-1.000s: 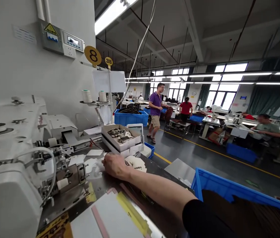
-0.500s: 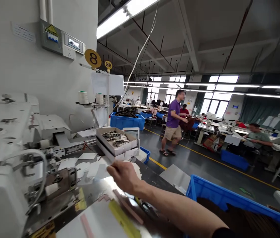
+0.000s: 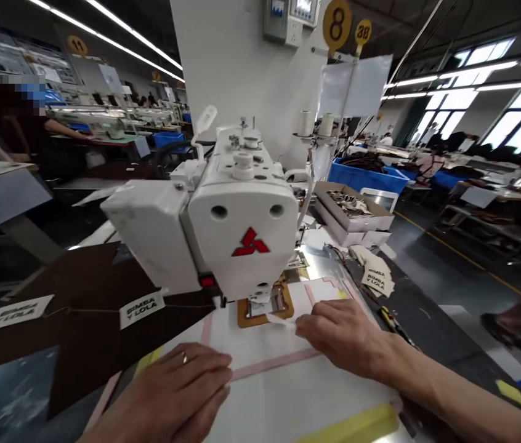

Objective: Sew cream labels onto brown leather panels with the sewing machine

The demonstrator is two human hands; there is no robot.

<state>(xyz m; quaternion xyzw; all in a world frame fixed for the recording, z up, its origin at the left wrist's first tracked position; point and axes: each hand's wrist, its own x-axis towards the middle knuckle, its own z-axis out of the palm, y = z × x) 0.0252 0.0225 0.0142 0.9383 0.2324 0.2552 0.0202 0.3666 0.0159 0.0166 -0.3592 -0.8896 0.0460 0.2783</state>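
My left hand [image 3: 180, 391], with a ring on one finger, lies flat on a white template sheet [image 3: 270, 394] marked with pink and yellow tape. Closed in a pinch, my right hand [image 3: 341, 332] holds a small white label [image 3: 282, 321] by its end. The label reaches to the brown-framed clamp [image 3: 245, 314] under the head of a white sewing machine [image 3: 242, 215]. Left of the machine lies dark brown fabric [image 3: 103, 277], with two printed labels [image 3: 143, 309] on it joined by a thread.
A pile of printed labels [image 3: 374, 271] lies right of the machine, near yellow-and-black snips [image 3: 390, 320]. Behind them stand a cardboard box [image 3: 357, 215] of labels and a blue crate [image 3: 366, 175]. A person [image 3: 6, 123] works at the left; another person's foot [image 3: 505, 326] shows at right.
The view has swung left and down to the machine. My right hand has come from the loose cards to the clamp and now pinches a label. My left hand has come into view.
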